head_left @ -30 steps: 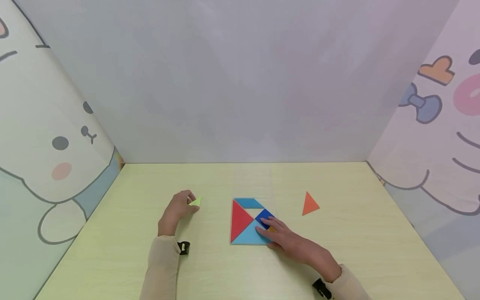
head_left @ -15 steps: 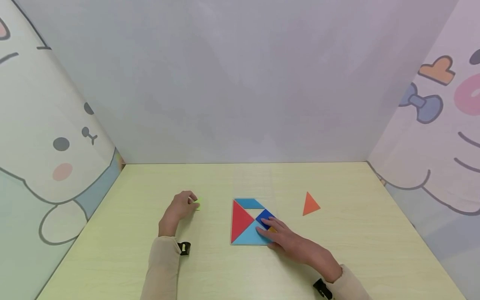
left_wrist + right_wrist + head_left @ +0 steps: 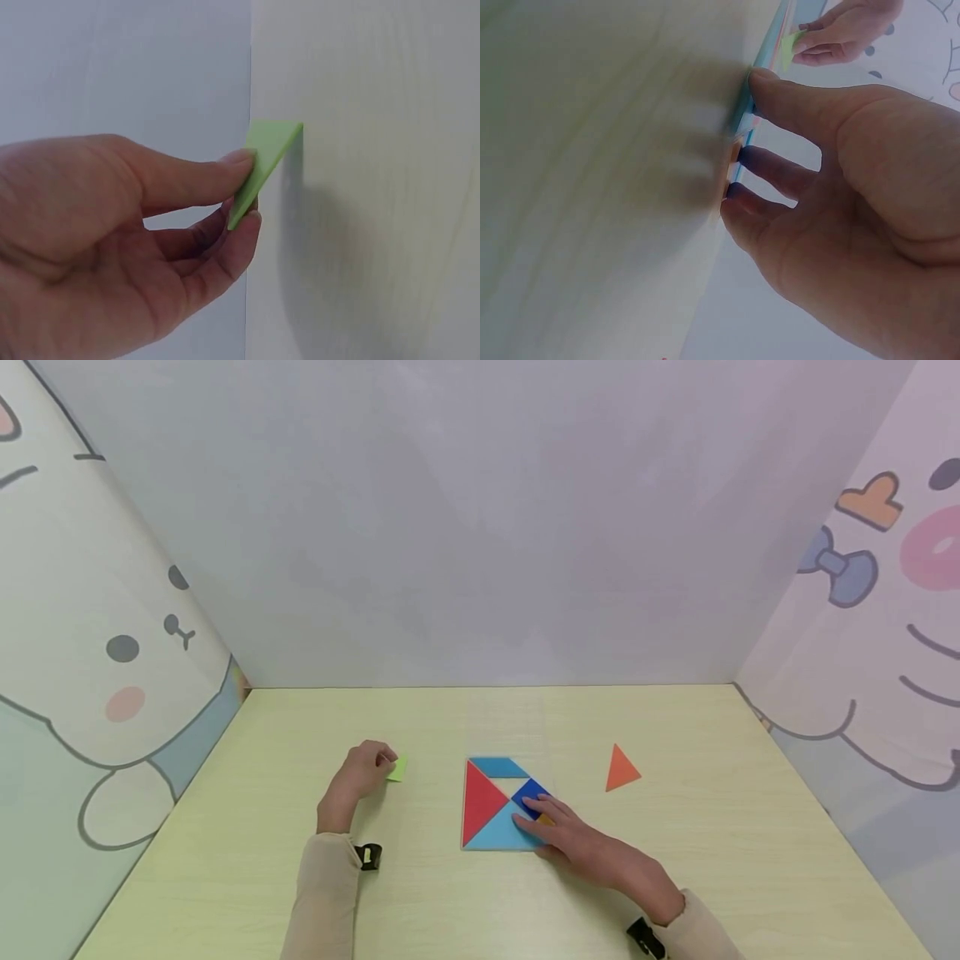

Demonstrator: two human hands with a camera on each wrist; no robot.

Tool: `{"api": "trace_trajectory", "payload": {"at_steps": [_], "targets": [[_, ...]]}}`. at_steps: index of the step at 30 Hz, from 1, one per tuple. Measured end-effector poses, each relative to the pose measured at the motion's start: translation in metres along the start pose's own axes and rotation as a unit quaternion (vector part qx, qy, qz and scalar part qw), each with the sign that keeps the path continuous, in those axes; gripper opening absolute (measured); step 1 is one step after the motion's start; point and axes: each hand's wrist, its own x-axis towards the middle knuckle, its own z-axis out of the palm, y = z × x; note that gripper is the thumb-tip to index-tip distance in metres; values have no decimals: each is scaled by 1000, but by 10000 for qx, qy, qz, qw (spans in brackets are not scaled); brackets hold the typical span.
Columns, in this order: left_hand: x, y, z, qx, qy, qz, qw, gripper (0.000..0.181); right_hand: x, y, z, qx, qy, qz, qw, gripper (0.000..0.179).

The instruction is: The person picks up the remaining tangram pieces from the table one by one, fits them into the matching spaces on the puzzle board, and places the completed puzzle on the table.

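My left hand (image 3: 362,770) pinches a lime green triangle tangram piece (image 3: 262,154) between thumb and fingertips, tilted up off the table in the left wrist view. Right of it lies a tangram of flat pieces: a red triangle (image 3: 480,802), a light blue triangle (image 3: 495,831), a blue parallelogram (image 3: 497,767) and a dark blue square (image 3: 527,794). A pale gap (image 3: 512,786) shows among them. My right hand (image 3: 588,850) rests on the tangram's right side, fingers spread on the square and light blue triangle, partly hiding an orange-yellow piece (image 3: 544,819).
An orange triangle (image 3: 622,768) lies alone on the pale wooden table (image 3: 420,902), right of the tangram. A grey wall (image 3: 487,527) rises behind the table. Panels with cartoon prints (image 3: 123,702) flank it on both sides.
The green triangle has turned in my left fingers, first pointed, then mostly covered, now showing a wider face. My right hand and the tangram stay put.
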Motion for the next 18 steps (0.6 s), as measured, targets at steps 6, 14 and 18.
{"api": "trace_trajectory", "payload": {"at_steps": [6,14,18], "targets": [[-1,3,1,-121,29,309,9994,14,0,0,1,49,-43,61,10000,53],[2,8,3,-216,5,533,9983,15,-1,-1,0,8,-21,33,10000,53],[6,8,7,-260,1,693,9973,15,-1,-1,0,-2,-15,16,10000,53]]}}
